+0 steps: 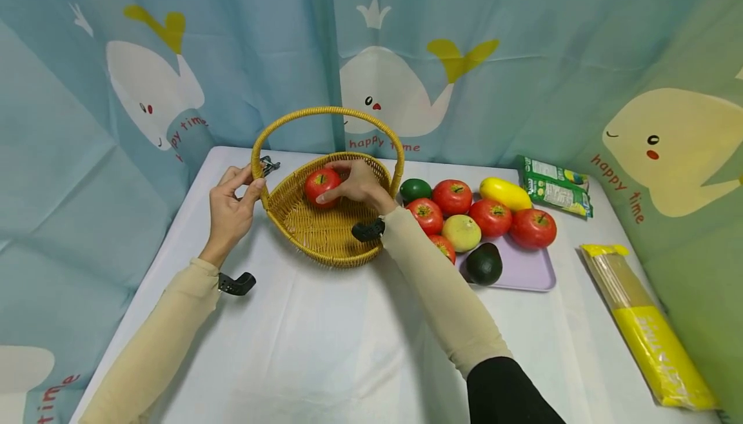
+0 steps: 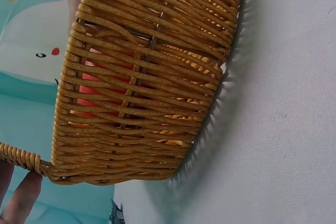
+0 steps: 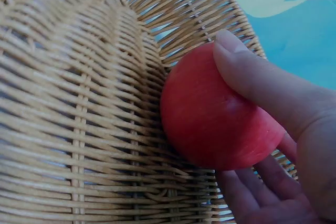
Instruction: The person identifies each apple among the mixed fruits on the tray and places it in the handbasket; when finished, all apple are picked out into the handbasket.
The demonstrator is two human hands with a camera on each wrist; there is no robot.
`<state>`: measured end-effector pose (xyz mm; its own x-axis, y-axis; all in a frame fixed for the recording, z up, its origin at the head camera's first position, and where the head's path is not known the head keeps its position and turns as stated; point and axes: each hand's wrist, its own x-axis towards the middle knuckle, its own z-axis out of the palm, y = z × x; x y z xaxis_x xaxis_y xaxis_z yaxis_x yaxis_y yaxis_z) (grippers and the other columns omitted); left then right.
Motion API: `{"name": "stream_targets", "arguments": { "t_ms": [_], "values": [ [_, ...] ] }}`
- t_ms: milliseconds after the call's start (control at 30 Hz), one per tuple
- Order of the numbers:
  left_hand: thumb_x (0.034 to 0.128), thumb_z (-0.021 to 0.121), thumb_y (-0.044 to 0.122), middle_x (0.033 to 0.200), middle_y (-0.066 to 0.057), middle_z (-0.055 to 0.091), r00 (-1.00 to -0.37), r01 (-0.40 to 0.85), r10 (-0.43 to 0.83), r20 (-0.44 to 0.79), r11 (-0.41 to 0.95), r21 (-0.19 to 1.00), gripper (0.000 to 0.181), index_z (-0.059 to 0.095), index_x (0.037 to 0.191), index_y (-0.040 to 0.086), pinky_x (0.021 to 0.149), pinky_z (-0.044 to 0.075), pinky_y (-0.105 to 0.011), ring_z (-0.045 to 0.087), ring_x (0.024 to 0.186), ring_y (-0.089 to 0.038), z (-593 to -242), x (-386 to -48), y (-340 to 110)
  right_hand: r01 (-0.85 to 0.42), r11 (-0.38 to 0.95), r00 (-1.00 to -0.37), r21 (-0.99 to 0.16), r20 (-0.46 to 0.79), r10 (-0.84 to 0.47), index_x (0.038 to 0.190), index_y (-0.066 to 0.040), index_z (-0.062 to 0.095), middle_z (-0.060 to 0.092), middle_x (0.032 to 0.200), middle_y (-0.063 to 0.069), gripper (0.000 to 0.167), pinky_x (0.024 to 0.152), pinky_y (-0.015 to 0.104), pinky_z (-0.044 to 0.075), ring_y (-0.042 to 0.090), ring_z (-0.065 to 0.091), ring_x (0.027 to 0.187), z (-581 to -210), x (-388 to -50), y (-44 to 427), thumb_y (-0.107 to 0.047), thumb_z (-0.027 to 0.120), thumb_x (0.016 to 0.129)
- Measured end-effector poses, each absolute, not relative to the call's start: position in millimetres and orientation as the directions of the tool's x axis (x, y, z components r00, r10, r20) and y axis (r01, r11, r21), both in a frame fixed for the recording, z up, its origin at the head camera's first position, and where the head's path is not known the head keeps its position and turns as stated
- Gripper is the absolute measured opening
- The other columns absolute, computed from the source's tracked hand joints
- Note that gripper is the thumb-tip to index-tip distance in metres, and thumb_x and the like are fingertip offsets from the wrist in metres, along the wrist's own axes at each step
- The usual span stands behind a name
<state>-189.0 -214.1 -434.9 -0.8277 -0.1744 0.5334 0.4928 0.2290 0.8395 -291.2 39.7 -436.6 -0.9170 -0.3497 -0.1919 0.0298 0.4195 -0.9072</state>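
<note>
A yellow-brown wicker basket (image 1: 313,233) with a tall arched handle stands on the white table. My left hand (image 1: 229,208) pinches the foot of the handle at the basket's left side; two of its fingertips (image 2: 23,198) show at the edge of the left wrist view. Inside the basket, my right hand (image 1: 360,185) grips a red apple (image 1: 321,185) near the back left wall. In the right wrist view the thumb lies over the apple (image 3: 210,108) and the other fingers curl beneath it. Through the weave, the left wrist view shows some red.
Right of the basket, a lilac tray (image 1: 525,272) bears several red apples (image 1: 534,228), an avocado (image 1: 484,264), a pale yellow fruit (image 1: 461,233) and a yellow mango-like fruit (image 1: 505,193). Green snack packets (image 1: 557,188) and a yellow noodle pack (image 1: 650,327) lie further right. A dark clip (image 1: 269,166) lies behind the left hand.
</note>
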Motion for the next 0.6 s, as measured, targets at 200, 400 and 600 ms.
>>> {"name": "stream_targets", "arguments": {
  "t_ms": [200, 400, 600],
  "values": [
    [0.0982, 0.067, -0.010, 0.095, 0.012, 0.059, -0.826, 0.492, -0.181, 0.533, 0.228, 0.840, 0.033, 0.069, 0.131, -0.011, 0.077, 0.062, -0.012, 0.062, 0.093, -0.005, -435.4, -188.0, -214.0, -0.016, 0.445, -0.920, -0.895, -0.162, -0.357, 0.137, -0.015, 0.072, 0.070, 0.134, 0.007, 0.075, 0.111, 0.037, 0.056, 0.023, 0.063, 0.125, -439.4, -290.6, 38.4, -0.016, 0.103, 0.068],
    [0.0978, 0.066, -0.013, 0.094, 0.010, 0.058, -0.820, 0.494, -0.186, 0.541, 0.245, 0.834, 0.033, 0.067, 0.131, -0.015, 0.077, 0.060, -0.010, 0.061, 0.092, -0.004, -425.6, -181.9, -208.0, -0.019, 0.450, -0.919, -0.893, -0.162, -0.360, 0.138, -0.017, 0.071, 0.069, 0.137, 0.006, 0.077, 0.112, 0.038, 0.055, 0.023, 0.062, 0.128, -441.2, -291.1, 39.6, -0.017, 0.103, 0.068],
    [0.0979, 0.065, -0.013, 0.095, 0.009, 0.058, -0.822, 0.496, -0.179, 0.540, 0.241, 0.834, 0.033, 0.066, 0.131, -0.016, 0.076, 0.060, -0.010, 0.061, 0.092, -0.002, -424.8, -181.3, -206.9, -0.046, 0.491, -0.921, -0.870, -0.153, -0.359, 0.139, -0.018, 0.071, 0.067, 0.140, 0.006, 0.078, 0.113, 0.038, 0.055, 0.023, 0.061, 0.129, -442.2, -291.5, 39.6, -0.021, 0.103, 0.069]
  ]
}}
